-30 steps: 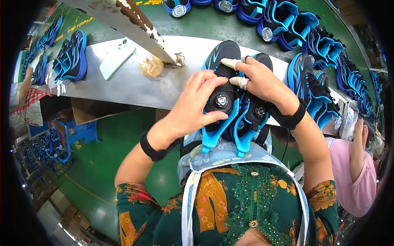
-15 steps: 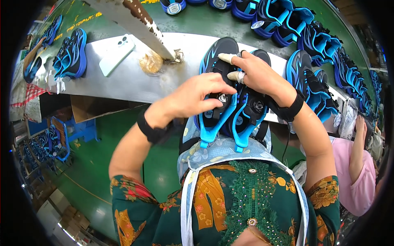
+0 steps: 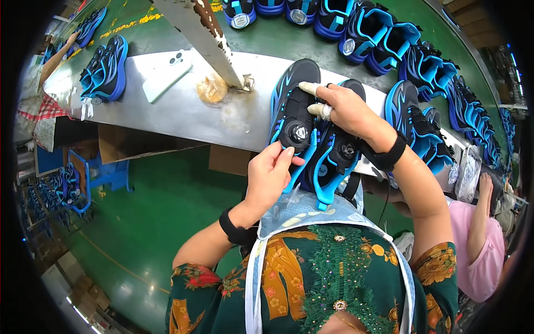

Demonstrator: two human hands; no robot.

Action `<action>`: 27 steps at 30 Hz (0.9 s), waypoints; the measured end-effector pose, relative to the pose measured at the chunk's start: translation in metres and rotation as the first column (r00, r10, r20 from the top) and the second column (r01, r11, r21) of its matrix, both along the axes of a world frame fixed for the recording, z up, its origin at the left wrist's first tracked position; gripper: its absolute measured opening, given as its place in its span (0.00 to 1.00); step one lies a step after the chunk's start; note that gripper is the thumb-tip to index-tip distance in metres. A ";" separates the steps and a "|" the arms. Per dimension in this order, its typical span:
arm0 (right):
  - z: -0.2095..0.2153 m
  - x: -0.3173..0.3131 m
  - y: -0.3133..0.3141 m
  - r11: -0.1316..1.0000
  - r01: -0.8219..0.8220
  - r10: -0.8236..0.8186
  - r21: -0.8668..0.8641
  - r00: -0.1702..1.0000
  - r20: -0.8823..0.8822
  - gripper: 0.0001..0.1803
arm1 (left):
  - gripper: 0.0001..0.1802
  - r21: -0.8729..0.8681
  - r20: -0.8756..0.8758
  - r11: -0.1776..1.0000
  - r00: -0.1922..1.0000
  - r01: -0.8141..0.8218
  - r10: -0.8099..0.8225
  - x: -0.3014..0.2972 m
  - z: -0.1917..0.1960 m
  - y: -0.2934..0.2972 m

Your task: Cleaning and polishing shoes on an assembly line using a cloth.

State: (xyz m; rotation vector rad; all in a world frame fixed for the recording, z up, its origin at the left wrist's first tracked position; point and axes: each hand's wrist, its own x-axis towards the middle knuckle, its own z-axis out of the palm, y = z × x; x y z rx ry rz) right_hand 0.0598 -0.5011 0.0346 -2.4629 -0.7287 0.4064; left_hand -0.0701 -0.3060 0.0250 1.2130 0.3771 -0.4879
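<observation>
Far left: a co-worker's arm and red-checked cloth, blurred near the dark fisheye rim. Next, a pair of black-and-blue sports shoes [image 3: 104,69] on the bare grey metal desk [image 3: 161,118], then a pale green phone [image 3: 166,83] and a peeling white metal post [image 3: 203,42], cut off by the top edge.

Left hand [image 3: 270,175]: thumb and forefinger close together at the collar of a black sports shoe with bright blue trim and a round dial [image 3: 295,92], just below the dial; cannot tell whether they pinch anything. The hand hides part of this shoe's heel.

Right hand [image 3: 350,111]: two white-covered fingers [image 3: 319,110] stand apart against the same shoe's upper; the others are out of sight, so grip cannot be told. Its palm covers much of the matching black-and-blue shoe [image 3: 328,172].

Both shoes lie side by side, uppers facing up, front parts over the desk, heels at the pale blue patterned apron [image 3: 311,209]. Toes point away from the wearer; long axes run body-to-desk, leaning slightly right.

Right: more black-and-blue shoes [image 3: 409,111], partly overlapping, and a pink-sleeved co-worker [image 3: 478,245], cut off by the rim.
</observation>
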 end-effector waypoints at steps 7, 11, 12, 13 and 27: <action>0.025 -0.049 0.014 0.959 -0.172 0.166 0.223 0.985 0.050 0.23 | 0.09 -0.299 -0.004 0.953 0.999 0.049 -0.052 -0.001 -0.012 0.007; 0.016 -0.060 0.021 0.965 -0.077 0.050 0.251 0.993 0.110 0.19 | 0.10 -0.330 -0.061 0.943 0.996 0.044 -0.067 0.002 -0.011 0.012; 0.018 -0.057 0.021 0.967 -0.056 0.034 0.250 0.995 0.089 0.19 | 0.10 -0.330 -0.060 0.943 0.996 0.044 -0.068 0.003 -0.010 0.015; 0.025 -0.054 0.020 0.969 -0.069 0.066 0.238 0.998 0.020 0.18 | 0.10 -0.366 -0.096 0.930 0.992 0.045 -0.086 0.003 -0.009 0.017; 0.020 -0.070 0.024 0.982 0.052 -0.084 0.181 0.981 0.175 0.12 | 0.12 -0.436 -0.137 0.900 0.989 -0.003 -0.064 -0.001 -0.006 -0.001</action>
